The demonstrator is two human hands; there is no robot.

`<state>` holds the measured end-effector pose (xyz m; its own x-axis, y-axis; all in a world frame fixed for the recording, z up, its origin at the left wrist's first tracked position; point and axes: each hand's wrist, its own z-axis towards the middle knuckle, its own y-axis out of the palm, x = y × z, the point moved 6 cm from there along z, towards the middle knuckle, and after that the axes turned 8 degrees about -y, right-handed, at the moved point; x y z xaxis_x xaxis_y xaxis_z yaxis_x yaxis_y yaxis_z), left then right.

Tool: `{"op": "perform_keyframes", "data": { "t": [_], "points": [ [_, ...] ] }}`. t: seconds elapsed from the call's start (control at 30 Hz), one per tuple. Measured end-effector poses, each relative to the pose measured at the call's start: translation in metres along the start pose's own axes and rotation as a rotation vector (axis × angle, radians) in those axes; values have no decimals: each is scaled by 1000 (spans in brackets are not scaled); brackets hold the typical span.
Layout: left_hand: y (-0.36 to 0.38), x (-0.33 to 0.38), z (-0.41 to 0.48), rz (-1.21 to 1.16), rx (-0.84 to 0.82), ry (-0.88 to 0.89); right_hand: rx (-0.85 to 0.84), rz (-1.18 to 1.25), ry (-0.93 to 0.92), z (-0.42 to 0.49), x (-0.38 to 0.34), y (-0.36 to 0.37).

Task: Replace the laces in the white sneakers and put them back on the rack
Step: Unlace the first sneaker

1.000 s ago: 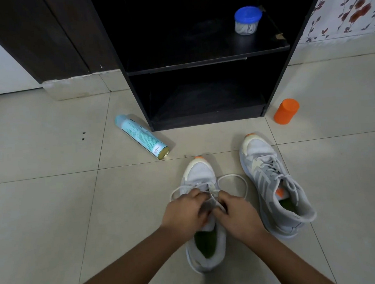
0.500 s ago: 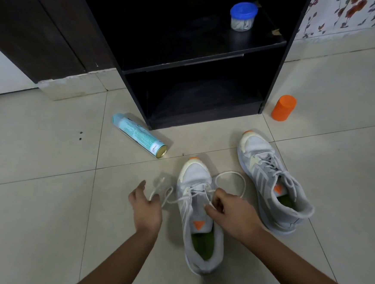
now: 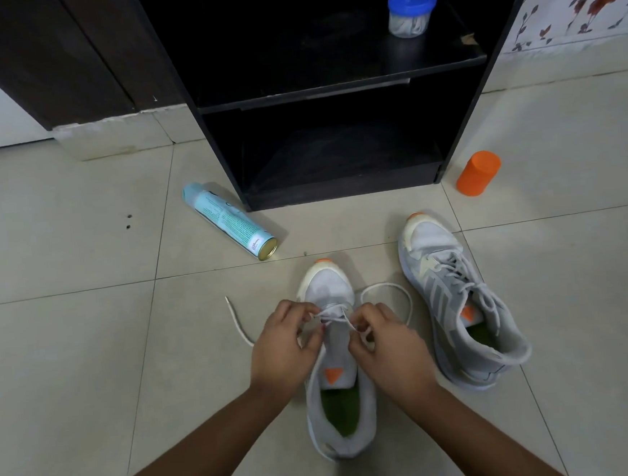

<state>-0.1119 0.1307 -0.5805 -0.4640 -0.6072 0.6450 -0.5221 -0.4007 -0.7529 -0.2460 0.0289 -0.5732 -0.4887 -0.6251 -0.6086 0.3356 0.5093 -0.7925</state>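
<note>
The left hand [image 3: 281,347] and right hand [image 3: 386,344] each keep a tight pinching grip on the lace [image 3: 331,308] at the toe-end eyelets of the unlaced sneaker [image 3: 325,285], on the floor [image 3: 90,368] before the rack [image 3: 331,90]; threading upward likely comes next.

left hand [image 3: 281,347]: bare | right hand [image 3: 387,348]: bare | forearms [image 3: 193,446]: bare down to the frame's lower edge

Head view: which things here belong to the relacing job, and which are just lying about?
Job: left hand, right hand, both pinching the lace; near sneaker; laced sneaker; rack.
Lying about: spray can, orange cylinder, blue-lidded jar.
</note>
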Motion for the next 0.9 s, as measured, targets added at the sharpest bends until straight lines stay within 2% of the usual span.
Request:
{"op": "perform_keyframes", "data": {
  "t": [0.1, 0.17, 0.23, 0.37, 0.5, 0.6, 0.7, 0.77, 0.83, 0.9],
  "points": [
    [-4, 1, -4, 57, 16, -79, 40, -137, -166, 12, -17, 4],
    [-2, -1, -5, 27, -60, -172, 38, -228, -212, 24, -24, 10],
    [1, -7, -5, -67, -131, -256, 3, -289, -190, 36, -27, 18],
    [-1, -12, -3, -200, -150, -253, -53, -410, -163, 47, -33, 24],
    [0, -18, -4, -288, -140, -285, -15, -415, -170, 50, -33, 24],
    [-1, -18, -4, -306, -143, -286, 35, -248, -166, 46, -21, 24],
    [-3, -19, -6, -360, -132, -324, 88, 163, 148, 41, 13, 17],
    [-3, -21, -7, -360, -133, -328, 109, 256, 237, 37, 26, 13],
    [-2, -22, -6, -346, -146, -320, 144, 91, 91, 39, 13, 2],
    [-1, -21, -5, -334, -157, -311, 121, -147, -136, 41, -18, 0]
  ]
}}
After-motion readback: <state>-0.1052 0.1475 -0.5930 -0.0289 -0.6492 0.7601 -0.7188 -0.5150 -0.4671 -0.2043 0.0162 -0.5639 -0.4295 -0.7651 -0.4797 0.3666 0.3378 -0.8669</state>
